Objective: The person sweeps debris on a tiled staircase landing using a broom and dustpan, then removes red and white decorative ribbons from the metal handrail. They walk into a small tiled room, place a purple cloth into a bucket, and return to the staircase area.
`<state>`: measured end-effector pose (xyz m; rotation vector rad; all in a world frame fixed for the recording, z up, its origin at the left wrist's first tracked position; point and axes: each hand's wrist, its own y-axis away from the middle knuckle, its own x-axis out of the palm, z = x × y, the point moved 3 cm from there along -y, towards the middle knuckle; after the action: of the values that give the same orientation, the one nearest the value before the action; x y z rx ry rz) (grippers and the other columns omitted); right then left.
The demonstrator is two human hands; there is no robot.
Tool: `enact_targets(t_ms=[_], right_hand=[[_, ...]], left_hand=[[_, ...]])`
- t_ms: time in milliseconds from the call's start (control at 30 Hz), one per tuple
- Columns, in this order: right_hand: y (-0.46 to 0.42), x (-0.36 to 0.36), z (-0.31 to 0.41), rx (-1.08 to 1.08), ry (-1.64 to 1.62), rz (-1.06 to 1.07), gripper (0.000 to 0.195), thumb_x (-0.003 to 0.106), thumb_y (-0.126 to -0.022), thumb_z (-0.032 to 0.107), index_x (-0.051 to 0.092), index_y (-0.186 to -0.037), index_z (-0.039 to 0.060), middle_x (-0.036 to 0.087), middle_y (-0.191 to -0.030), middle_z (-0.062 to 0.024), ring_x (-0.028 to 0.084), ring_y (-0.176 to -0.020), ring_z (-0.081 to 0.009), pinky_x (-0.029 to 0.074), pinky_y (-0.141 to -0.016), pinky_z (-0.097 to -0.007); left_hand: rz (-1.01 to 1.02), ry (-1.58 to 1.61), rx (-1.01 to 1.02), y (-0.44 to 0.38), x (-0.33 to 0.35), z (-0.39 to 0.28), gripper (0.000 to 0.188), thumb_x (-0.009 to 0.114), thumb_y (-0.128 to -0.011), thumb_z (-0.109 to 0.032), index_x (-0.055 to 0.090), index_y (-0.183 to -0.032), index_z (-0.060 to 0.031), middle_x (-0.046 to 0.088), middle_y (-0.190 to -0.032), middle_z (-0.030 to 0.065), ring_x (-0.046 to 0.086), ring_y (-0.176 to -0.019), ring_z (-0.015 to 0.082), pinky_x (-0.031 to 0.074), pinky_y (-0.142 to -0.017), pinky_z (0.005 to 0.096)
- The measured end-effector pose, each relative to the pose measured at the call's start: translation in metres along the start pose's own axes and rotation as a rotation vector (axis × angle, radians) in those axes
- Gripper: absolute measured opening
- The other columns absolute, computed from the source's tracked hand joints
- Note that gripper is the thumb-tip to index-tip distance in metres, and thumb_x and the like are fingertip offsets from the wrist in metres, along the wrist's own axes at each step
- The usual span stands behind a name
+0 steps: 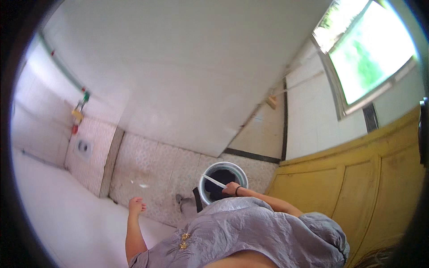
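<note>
A round white bucket (pixel 244 174) hangs or stands close in front of my body, with dark contents (pixel 219 181) inside that I cannot identify. My right hand (pixel 231 188), with a dark band at the wrist, is closed on the bucket's white handle (pixel 214 181), which crosses above the opening. Off to the left, my left hand (pixel 137 205) is in the air over the tiled floor, fingers loosely curled and apart, holding nothing. Below the bucket's left side part of a foot in dark and grey footwear (pixel 179 200) shows.
A yellow panelled door (pixel 311 184) is close on the right, below a bright window (pixel 372 60). A raised tiled step (pixel 112 160) with a squat toilet (pixel 83 147) lies at the left. A green pipe (pixel 67 72) runs along the wall. Patterned tiles (pixel 157 167) cover the floor.
</note>
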<state>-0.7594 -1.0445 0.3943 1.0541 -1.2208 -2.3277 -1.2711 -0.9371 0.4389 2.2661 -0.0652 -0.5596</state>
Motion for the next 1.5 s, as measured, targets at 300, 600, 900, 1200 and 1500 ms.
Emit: enact_targets(t_ms=[300,600,900,1200,1500], right_hand=[[0.066,-0.115,-0.159,0.248,-0.929,-0.109,0.023,0.068,-0.076,0.025,0.064,-0.078,0.0020,0.058,-0.061,-0.0088,0.054,-0.045,-0.0232,0.041,-0.041,-0.0372],[0.063,-0.210,-0.282,0.446,-1.357,-0.107,0.015,0.059,-0.081,0.022,0.056,-0.072,0.0114,0.043,-0.048,-0.0038,0.040,-0.033,-0.0185,0.027,-0.032,-0.0345],[0.039,-0.231,-0.345,0.413,-0.925,-0.267,0.033,0.066,-0.076,0.027,0.067,-0.098,0.0030,0.065,-0.083,-0.0130,0.061,-0.066,-0.0248,0.048,-0.059,-0.0362],[0.007,-0.252,-0.319,0.202,-0.478,-0.212,0.031,0.059,-0.082,0.036,0.067,-0.093,0.0078,0.066,-0.080,-0.0117,0.064,-0.073,-0.0251,0.050,-0.064,-0.0363],[-0.064,-0.179,-0.261,-0.494,0.339,-0.059,0.024,0.049,-0.086,0.027,0.065,-0.099,0.0155,0.065,-0.084,-0.0124,0.063,-0.079,-0.0304,0.049,-0.067,-0.0417]], left_hand=[[0.400,-0.516,0.314,0.028,0.234,-0.136,0.025,0.049,-0.085,-0.008,0.062,-0.105,-0.0015,0.064,-0.073,0.0105,0.059,-0.052,0.0145,0.048,-0.046,0.0265],[0.539,-0.800,-0.068,0.017,0.271,-0.148,0.021,0.050,-0.087,-0.012,0.063,-0.100,-0.0021,0.066,-0.076,0.0116,0.065,-0.057,0.0184,0.050,-0.046,0.0295],[0.832,-1.036,-0.015,-0.068,0.379,-0.147,0.026,0.058,-0.086,-0.023,0.066,-0.104,-0.0064,0.068,-0.086,0.0095,0.065,-0.071,0.0182,0.051,-0.060,0.0307],[0.740,-0.360,-0.089,0.034,0.423,-0.178,0.028,0.050,-0.092,-0.015,0.057,-0.118,-0.0045,0.067,-0.092,0.0165,0.067,-0.075,0.0247,0.056,-0.065,0.0372],[0.504,0.249,-0.215,0.106,0.335,-0.036,0.030,0.050,-0.092,-0.019,0.054,-0.117,-0.0024,0.064,-0.089,0.0204,0.066,-0.071,0.0278,0.055,-0.060,0.0390]])
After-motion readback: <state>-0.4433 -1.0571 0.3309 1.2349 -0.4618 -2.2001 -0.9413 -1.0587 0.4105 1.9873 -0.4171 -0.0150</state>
